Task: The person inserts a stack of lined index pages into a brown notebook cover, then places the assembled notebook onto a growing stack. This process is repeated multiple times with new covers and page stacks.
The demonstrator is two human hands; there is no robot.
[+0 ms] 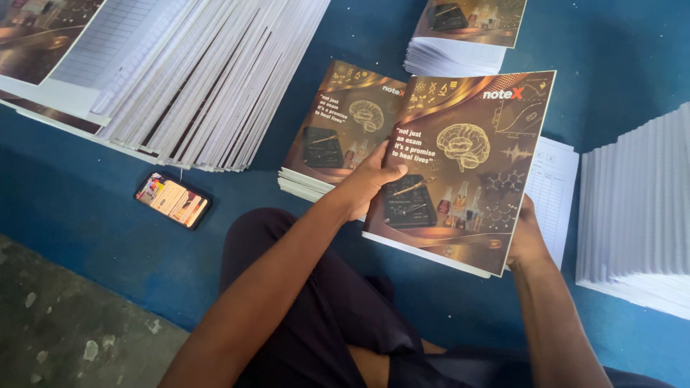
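Stacks of ruled white pages [208,79] fan across the blue floor mat [86,208], with another pile [636,208] at right. Brown-covered notebook [467,165] is held above a shorter notebook stack [338,136], left hand [370,179] gripping its left edge, right hand [525,241] clasping the lower right corner. Squaring its edges over the stack before lowering would keep things neat. A phone [172,200] lies nearby.

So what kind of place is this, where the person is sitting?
Probably a notebook bindery or print workshop floor: both hands hold a covered notebook, with fanned stacks of ruled pages and white page blocks laid on blue matting.
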